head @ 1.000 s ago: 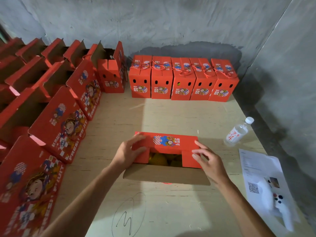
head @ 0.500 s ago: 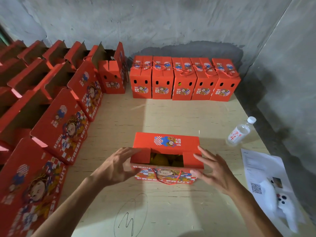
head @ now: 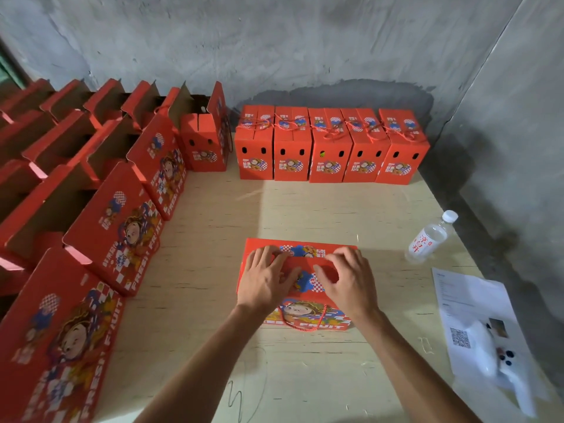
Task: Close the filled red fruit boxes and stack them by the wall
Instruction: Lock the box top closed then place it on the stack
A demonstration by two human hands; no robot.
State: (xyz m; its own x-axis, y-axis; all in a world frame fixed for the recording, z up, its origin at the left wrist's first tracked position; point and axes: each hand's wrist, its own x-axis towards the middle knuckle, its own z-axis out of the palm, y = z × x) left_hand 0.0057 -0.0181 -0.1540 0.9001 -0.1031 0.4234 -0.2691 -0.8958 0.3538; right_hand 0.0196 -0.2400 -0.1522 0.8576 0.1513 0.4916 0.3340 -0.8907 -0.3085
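Both hands lie palm-down on top of a red fruit box [head: 305,312] in the lower middle of the frame. The left hand [head: 265,280] presses with straight, spread fingers on the box's left side; the right hand [head: 346,282] rests on the right side with its fingers bent at the knuckles, tips touching the lid flaps (neither hand grasps anything). The two top flaps are folded down flat beneath the palms. A red cord handle [head: 305,323] hangs over the box's front face, which reads "FRESH FRUIT".

The box sits on a pale plywood table [head: 213,233]. Along the grey concrete wall [head: 274,41] at upper centre stands a row of five closed red boxes [head: 331,145], side by side and touching, cords tied on top. Filling the left of the frame are rows of open red boxes [head: 116,221] with flaps standing up. At the right edge lie a water bottle [head: 430,236], a printed sheet [head: 470,306] and a white controller [head: 497,358].
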